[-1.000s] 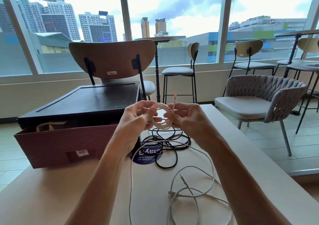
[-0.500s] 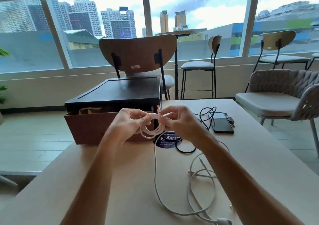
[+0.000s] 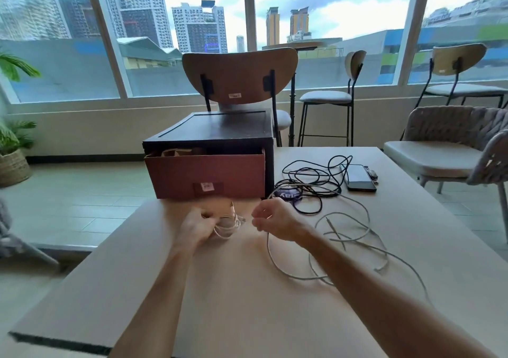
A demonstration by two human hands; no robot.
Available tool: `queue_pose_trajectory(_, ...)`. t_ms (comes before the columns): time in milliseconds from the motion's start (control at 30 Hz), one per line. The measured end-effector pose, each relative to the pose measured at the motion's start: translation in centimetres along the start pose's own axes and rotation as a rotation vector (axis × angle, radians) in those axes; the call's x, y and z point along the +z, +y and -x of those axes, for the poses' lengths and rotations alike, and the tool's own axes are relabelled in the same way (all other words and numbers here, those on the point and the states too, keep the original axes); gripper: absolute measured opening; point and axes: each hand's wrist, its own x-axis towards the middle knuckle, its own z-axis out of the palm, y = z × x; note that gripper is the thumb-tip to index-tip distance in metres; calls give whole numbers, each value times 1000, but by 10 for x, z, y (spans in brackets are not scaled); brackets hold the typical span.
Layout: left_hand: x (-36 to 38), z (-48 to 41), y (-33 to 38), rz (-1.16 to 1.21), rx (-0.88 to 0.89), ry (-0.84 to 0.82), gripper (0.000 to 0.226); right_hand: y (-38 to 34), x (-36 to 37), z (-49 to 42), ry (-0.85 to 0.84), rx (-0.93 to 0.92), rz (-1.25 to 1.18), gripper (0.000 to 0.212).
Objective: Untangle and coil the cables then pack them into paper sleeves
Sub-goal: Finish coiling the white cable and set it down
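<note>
My left hand (image 3: pixel 196 227) grips a small coil of white cable (image 3: pixel 226 229) low over the table, just in front of the brown box. My right hand (image 3: pixel 275 220) hovers beside it to the right with loosely curled fingers; whether it pinches the thin white cable is unclear through motion blur. A loose white cable (image 3: pixel 343 236) sprawls on the table to the right. Further back lies a tangle of black cable (image 3: pixel 310 184). Brown paper sleeves (image 3: pixel 176 152) stick up inside the open cardboard drawer (image 3: pixel 206 176).
The drawer sits under a dark wooden case (image 3: pixel 220 126) at the table's far edge. A phone (image 3: pixel 358 177) lies at the back right by the black cable. A round blue sticker (image 3: pixel 288 195) shows beneath the cables. Chairs stand beyond the table (image 3: pixel 247 289).
Both hands have dropped from chest height toward the table. The right hand has come off the white coil, which stays in the left hand. The camera has swung left.
</note>
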Motion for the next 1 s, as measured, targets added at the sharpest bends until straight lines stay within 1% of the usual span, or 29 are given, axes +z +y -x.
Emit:
queue_pose_trajectory(100, 0, 2, -1, -115, 31, 53, 22, -2, -6, 11, 28, -51, 59, 10)
queue_pose_trajectory(200, 1, 9, 3, -194, 88, 106, 23, -2, -14, 19, 59, -72, 57, 9)
queue_pose_trajectory(300, 3, 22, 14, -270, 244, 192, 15, -2, -28, 29, 56, -88, 40, 7)
queue_pose_trajectory(367, 5, 31, 22, -248, 390, 173, 9, -4, -41, 38, 46, -96, 26, 7)
queue_pose_trajectory(433, 9, 46, 35, -183, 510, 21, 8, -6, -57, 52, 28, -79, 15, 8)
queue_pose_trajectory(500, 16, 59, 49, -148, 595, -155, 6, -5, -74, 64, -5, -58, 31, 15)
queue_pose_trajectory(567, 25, 69, 62, -156, 646, -276, 6, 0, -90, 75, -24, -37, 36, 16)
queue_pose_trajectory(633, 33, 76, 73, -194, 660, -398, 10, 6, -103, 86, -25, -6, 33, 17)
queue_pose_trajectory(700, 42, 85, 82, -310, 659, -563, 16, 13, -114, 98, -28, 25, 32, 20)
queue_pose_trajectory(800, 56, 96, 88, -588, 637, -792, 24, 26, -124, 113, -36, 55, 21, 20)
queue_pose_trajectory(867, 65, 100, 88, -706, 602, -877, 26, 36, -129, 119, -38, 69, 40, 19)
queue_pose_trajectory(933, 69, 102, 88, -715, 609, -908, 20, 44, -131, 123, -59, 89, 139, 22)
queue_pose_trajectory(1000, 69, 102, 89, -718, 634, -910, 14, 51, -130, 127, -115, 109, 242, 27)
